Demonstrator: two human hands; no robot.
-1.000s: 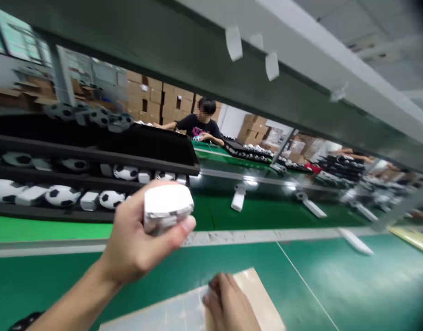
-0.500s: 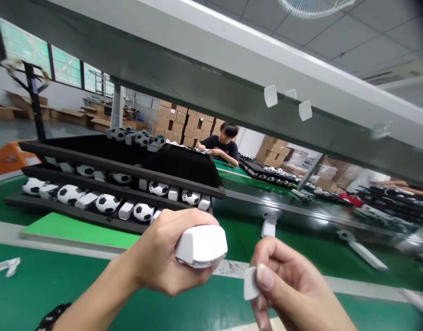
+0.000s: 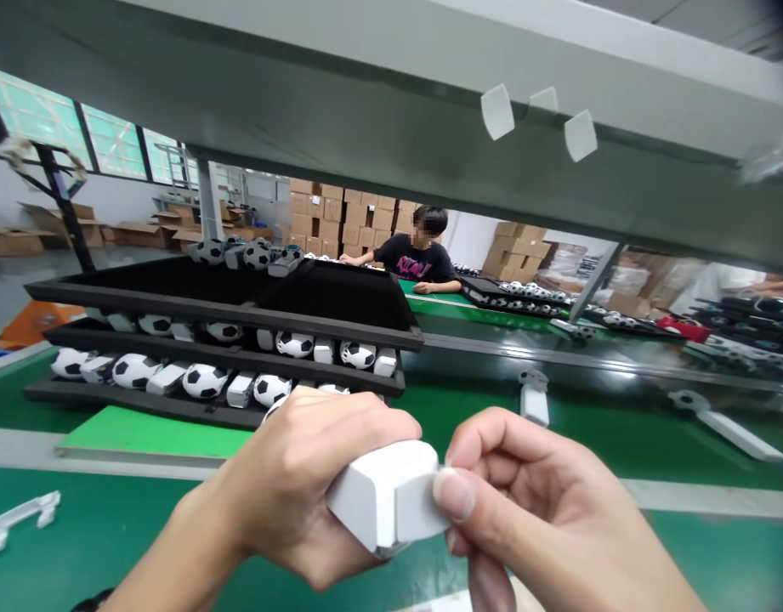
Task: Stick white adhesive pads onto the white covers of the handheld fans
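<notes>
My left hand (image 3: 302, 484) is wrapped round a white plastic housing (image 3: 371, 480) with its blunt end turned toward me. Between thumb and forefinger, my right hand (image 3: 512, 501) pinches a thin white cover piece (image 3: 417, 506). That piece lies up against the right side of the housing's end; whether it is seated there I cannot tell. My left palm hides the rest of the housing. Below both hands is the green bench top (image 3: 302, 586).
Stacked black trays (image 3: 218, 404) with soccer-ball-patterned parts stand at left on a bright green board (image 3: 155, 433). White parts (image 3: 535, 399) lie on the green conveyor. Several cover pieces (image 3: 497, 112) stick to the overhead beam (image 3: 340, 110). A co-worker (image 3: 422, 255) sits opposite.
My right hand has brought the cover piece up and left against the housing's end. My left hand has turned the housing slightly. The view has shifted, and the co-worker's arms have moved apart.
</notes>
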